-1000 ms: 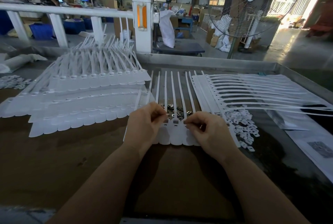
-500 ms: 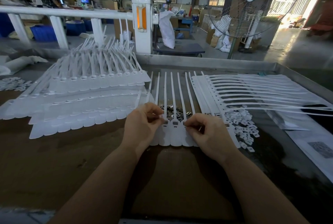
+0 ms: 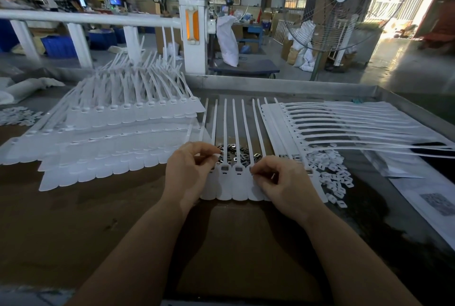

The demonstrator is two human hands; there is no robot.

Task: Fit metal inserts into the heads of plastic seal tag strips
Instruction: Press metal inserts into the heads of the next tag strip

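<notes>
Left hand (image 3: 188, 170) and right hand (image 3: 283, 182) both curled, fingertips pinching at the heads of the seal tag strip row (image 3: 231, 182) on the table (image 3: 98, 219) — whether either holds an insert, cannot tell. Strips' long axis runs away from the hands; loose metal inserts (image 3: 236, 154) sit just beyond the heads — left hand nearer.

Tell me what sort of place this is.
Most likely a factory floor or assembly workshop: stacks of white seal strips cover the bench, a big industrial fan stands behind, and filled sacks sit on the concrete floor.
</notes>
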